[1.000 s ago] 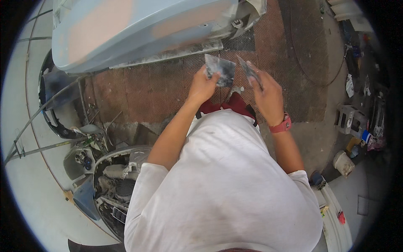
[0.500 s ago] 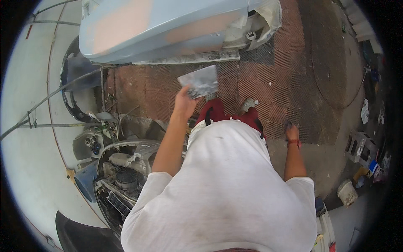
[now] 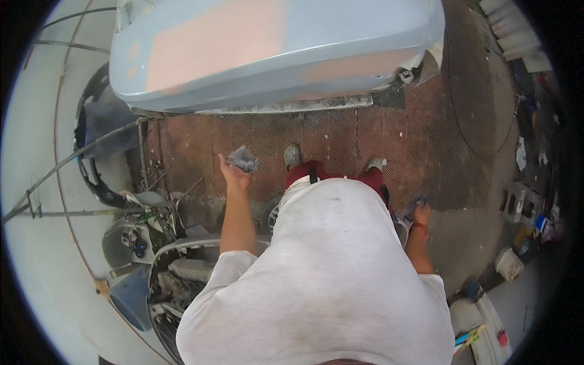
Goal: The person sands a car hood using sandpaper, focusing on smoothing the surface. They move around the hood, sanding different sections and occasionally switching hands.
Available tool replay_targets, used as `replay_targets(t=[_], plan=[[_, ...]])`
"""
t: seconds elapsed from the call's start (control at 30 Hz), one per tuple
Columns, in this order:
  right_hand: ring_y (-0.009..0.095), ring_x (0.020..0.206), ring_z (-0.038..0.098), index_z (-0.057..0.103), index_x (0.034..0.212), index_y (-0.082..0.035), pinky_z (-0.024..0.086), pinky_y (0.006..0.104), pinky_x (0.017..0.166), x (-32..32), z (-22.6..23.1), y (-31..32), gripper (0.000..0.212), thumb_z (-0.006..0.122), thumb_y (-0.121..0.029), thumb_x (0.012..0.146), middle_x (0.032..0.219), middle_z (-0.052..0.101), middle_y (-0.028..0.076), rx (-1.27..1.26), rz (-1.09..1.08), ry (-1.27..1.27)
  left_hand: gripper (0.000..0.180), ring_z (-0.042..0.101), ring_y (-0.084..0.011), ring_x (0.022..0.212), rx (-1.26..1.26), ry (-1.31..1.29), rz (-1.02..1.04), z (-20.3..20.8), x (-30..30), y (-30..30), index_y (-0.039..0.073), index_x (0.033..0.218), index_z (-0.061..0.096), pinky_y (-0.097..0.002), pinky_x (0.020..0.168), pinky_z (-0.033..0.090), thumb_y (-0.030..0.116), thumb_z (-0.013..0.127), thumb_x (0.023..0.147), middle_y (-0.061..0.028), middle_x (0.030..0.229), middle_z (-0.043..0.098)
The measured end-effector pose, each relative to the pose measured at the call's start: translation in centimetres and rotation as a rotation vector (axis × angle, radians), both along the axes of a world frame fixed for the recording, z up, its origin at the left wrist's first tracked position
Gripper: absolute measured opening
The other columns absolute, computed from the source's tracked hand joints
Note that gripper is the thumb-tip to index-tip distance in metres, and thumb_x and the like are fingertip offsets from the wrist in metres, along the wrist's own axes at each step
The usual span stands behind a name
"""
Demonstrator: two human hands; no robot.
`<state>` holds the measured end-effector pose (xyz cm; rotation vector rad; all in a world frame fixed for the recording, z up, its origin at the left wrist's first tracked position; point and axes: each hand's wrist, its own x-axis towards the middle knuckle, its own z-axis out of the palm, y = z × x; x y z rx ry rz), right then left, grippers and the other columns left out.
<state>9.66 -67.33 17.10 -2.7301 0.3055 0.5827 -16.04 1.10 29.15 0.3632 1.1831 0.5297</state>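
Observation:
My left hand [image 3: 236,176] is out in front to the left, palm partly up, with the thumb stretched away. Against its fingers lies a thin grey sheet [image 3: 244,159], which looks crumpled and slightly blurred. At my right side hangs my right hand [image 3: 421,214], wearing a red band at the wrist. Its fingers are curled round a small dark bluish bundle [image 3: 418,201] whose kind I cannot make out. Ahead stands a light blue car body [image 3: 340,36] with a large pinkish patch [image 3: 213,42]; neither hand touches it.
Reddish ribbed mats [image 3: 340,134] cover the floor under my feet. A metal pipe frame [image 3: 79,155] and a dark bumper [image 3: 91,164] stand left. Behind them are car parts and a blue bucket [image 3: 132,295]. To the right lie a grey plastic stool [image 3: 522,204] and a white pail [image 3: 508,264].
My left hand has moved left and back from the car, and the sheet has gone from flat to crumpled. The view has shifted; my right hand sits slightly lower in it.

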Motion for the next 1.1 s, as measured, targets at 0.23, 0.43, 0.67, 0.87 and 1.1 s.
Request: replay_targets(t=[0.23, 0.43, 0.67, 0.87, 1.1], plan=[[0.051, 0.121, 0.060, 0.061, 0.131, 0.008, 0.048, 0.0512, 0.101, -3.3, 12.1, 17.9, 0.047, 0.065, -0.025, 0.098, 0.128, 0.065, 0.034, -0.066, 0.054, -0.145, 0.049, 0.047, -0.0178, 0.064, -0.048, -0.047, -0.005, -11.5, 1.6, 12.0, 0.008, 0.109, 0.057, -0.0326, 0.054, 0.039, 0.054, 0.044, 0.099, -0.0060, 0.079, 0.057], [0.050, 0.116, 0.062, 0.061, 0.127, 0.013, 0.049, 0.0523, 0.098, -10.0, 21.4, 23.8, 0.050, 0.063, -0.029, 0.100, 0.122, 0.065, 0.035, -0.126, 0.018, -0.211, 0.066, 0.054, -0.0224, 0.070, -0.299, -0.522, 0.062, -17.9, 3.9, 17.5, -0.003, 0.131, 0.063, -0.0343, 0.059, 0.046, 0.048, 0.054, 0.089, -0.0253, 0.115, 0.066], [0.051, 0.115, 0.061, 0.060, 0.126, 0.011, 0.048, 0.0527, 0.099, -20.6, 23.1, 23.7, 0.049, 0.064, -0.030, 0.099, 0.121, 0.065, 0.035, -0.373, -0.058, -0.184, 0.066, 0.060, -0.0292, 0.079, -0.413, -0.881, 0.104, -24.5, 4.9, 19.3, -0.004, 0.125, 0.065, -0.0384, 0.066, 0.049, 0.046, 0.065, 0.081, -0.0320, 0.126, 0.064], [0.051, 0.117, 0.061, 0.061, 0.128, 0.009, 0.048, 0.0514, 0.101, -25.4, 23.8, 24.2, 0.050, 0.065, -0.032, 0.099, 0.122, 0.065, 0.034, -0.381, -0.152, -0.141, 0.062, 0.059, -0.0283, 0.078, -0.436, -0.942, 0.086, -25.9, 6.7, 20.2, -0.004, 0.119, 0.066, -0.0394, 0.067, 0.049, 0.045, 0.065, 0.081, -0.0305, 0.125, 0.065], [0.049, 0.116, 0.061, 0.062, 0.128, 0.007, 0.047, 0.0509, 0.101, -27.8, 22.9, 23.6, 0.046, 0.063, -0.030, 0.100, 0.121, 0.066, 0.032, -0.404, -0.124, -0.158, 0.057, 0.059, -0.0272, 0.077, -0.464, -1.005, 0.031, -26.3, 7.2, 20.6, -0.003, 0.112, 0.066, -0.0405, 0.068, 0.049, 0.045, 0.066, 0.081, -0.0289, 0.122, 0.066]])
